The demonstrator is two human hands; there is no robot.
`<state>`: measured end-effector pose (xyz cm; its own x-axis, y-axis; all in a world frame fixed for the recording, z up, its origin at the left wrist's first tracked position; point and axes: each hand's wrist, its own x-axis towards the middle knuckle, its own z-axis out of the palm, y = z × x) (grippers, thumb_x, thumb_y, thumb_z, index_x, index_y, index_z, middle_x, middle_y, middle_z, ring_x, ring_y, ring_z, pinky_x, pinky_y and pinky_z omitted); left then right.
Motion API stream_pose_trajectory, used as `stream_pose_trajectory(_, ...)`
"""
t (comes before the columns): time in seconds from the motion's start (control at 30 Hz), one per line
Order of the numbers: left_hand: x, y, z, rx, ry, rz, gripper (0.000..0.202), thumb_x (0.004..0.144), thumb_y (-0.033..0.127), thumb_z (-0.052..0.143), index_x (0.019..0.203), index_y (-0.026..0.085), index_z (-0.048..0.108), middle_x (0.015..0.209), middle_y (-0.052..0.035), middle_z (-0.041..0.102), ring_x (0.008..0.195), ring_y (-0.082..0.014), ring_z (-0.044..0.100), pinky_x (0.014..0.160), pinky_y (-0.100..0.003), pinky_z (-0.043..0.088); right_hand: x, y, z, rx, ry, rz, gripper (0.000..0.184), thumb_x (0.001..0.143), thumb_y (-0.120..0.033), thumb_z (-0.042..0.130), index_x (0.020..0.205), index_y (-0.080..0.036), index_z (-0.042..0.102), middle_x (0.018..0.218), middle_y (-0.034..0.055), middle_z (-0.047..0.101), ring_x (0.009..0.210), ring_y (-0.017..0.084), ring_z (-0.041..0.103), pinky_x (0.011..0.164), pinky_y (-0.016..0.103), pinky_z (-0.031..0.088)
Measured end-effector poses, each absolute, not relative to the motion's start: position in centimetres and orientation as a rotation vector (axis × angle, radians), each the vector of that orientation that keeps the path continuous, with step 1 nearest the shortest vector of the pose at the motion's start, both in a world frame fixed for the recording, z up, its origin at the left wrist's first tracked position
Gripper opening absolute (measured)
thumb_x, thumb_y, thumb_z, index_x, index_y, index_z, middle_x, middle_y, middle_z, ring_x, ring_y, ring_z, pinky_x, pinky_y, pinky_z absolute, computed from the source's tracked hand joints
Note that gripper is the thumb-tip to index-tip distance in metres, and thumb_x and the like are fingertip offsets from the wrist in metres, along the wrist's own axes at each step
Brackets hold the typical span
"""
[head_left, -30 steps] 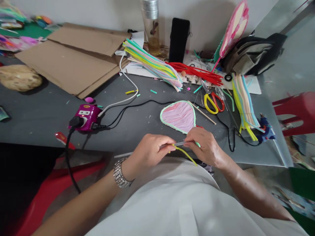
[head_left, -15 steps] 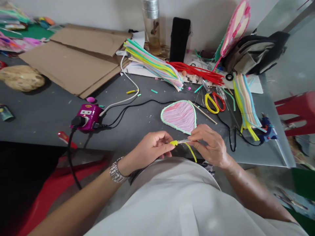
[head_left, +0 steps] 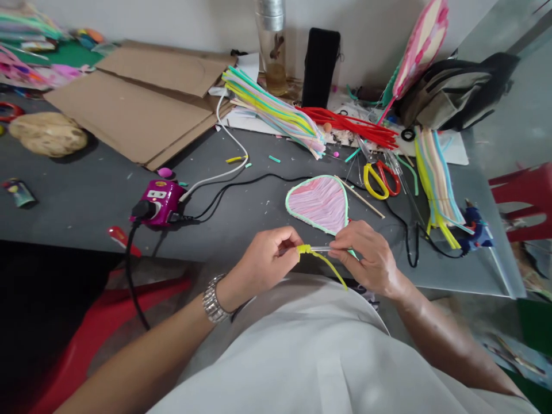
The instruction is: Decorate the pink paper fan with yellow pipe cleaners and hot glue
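My left hand is pinching a yellow strip where it is coiling around a clear rod, its loose end dangling between my hands; my right hand is gripping the rod's other end.

Just beyond my hands a pink heart-shaped piece with a mint edge is lying closest. Past it, to the right, a thin stick and yellow-and-red scissors are resting, and a black cable is running behind the heart. Further right of my right hand, a blue glue gun is lying near a pastel bundle. Left of my left hand and farther out, a magenta power adapter is sitting, with cardboard spreading behind it.

The grey desk is carrying small coloured scraps. Beyond it a pale wall is rising behind a bottle; a red stool is standing off the right end.
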<state>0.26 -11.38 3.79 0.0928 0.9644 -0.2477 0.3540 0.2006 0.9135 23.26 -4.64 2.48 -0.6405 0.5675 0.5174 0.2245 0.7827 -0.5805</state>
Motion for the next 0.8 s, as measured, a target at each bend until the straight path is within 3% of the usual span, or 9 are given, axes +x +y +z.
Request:
stream_pose_trajectory(0.2,0.31,-11.56,3.98,1.328,1.473,0.761,0.008,0.078,0.014,0.054,0.08,0.017,0.061,0.07,0.0015,0.064,0.062,-0.0096,0.054,0.053,-0.018,0.039,22.87,-4.74,2.58,-0.562,-2.244,0.618,0.007,0.094,-0.013,0.068,0.095,-0.02,0.07,0.082,0.004,0.071,0.078,0.019,0.066,0.072,0.033,0.052)
stream_pose_trajectory(0.5,-0.32,-11.75,3.85,1.194,1.332,0.682,0.017,0.09,0.03,0.064,0.09,0.014,0.07,0.072,-0.0023,0.07,0.064,-0.012,0.064,0.059,-0.02,0.049,23.24,-4.73,2.03,-0.684,-2.177,0.791,0.004,0.095,-0.018,0.068,0.092,-0.021,0.07,0.08,0.0031,0.072,0.076,0.019,0.068,0.073,0.035,0.053)
stream_pose_trajectory(0.8,-0.15,-11.76,3.51,1.061,1.28,0.699,0.014,0.088,0.026,0.068,0.086,0.014,0.075,0.075,-0.0039,0.078,0.07,-0.0138,0.072,0.068,-0.021,0.056,23.24,-4.9,1.95,-0.683,-2.168,0.875,0.005,0.097,-0.019,0.067,0.092,-0.02,0.067,0.08,0.0026,0.07,0.075,0.017,0.066,0.072,0.032,0.051)
